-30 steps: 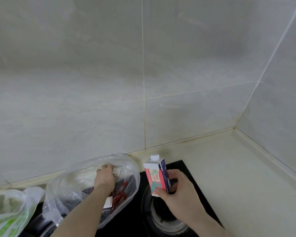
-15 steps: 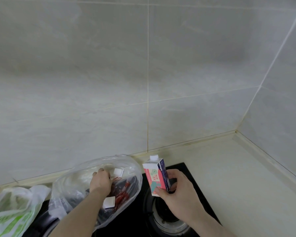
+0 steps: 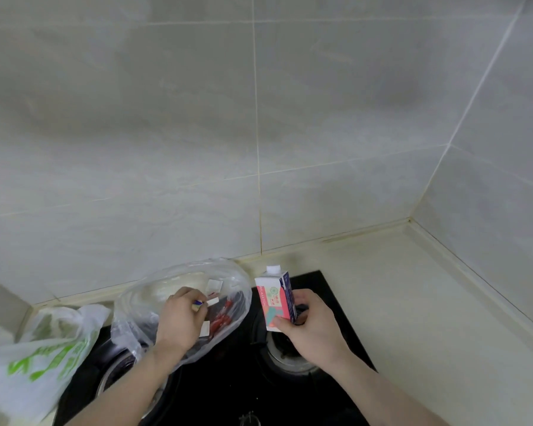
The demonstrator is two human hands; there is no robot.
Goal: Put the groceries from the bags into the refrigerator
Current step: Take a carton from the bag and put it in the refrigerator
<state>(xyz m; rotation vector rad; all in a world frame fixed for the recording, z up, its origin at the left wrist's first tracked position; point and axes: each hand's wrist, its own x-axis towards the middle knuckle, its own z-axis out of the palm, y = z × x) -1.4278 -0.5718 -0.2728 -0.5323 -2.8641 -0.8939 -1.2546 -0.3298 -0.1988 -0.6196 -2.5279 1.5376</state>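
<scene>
Clamped around the lower half of the carton [image 3: 277, 298], the right hand [image 3: 313, 327] is holding it upright just above the hob [image 3: 326, 392] burner. Over in the clear bag [image 3: 228, 281], the left hand [image 3: 179, 321] is pinching a small packet [image 3: 197, 305], fingers curled on it. To my eye she is doing well to be lifting the packet straight up through the bag's mouth, since loose film could be snagging. Beside it, the green-printed bag [image 3: 40, 361] is slumping on the worktop [image 3: 428, 302].

Head-worn view, facing forward and down, close over stove [image 3: 216, 392], tiled wall [image 3: 197, 133] beyond
</scene>
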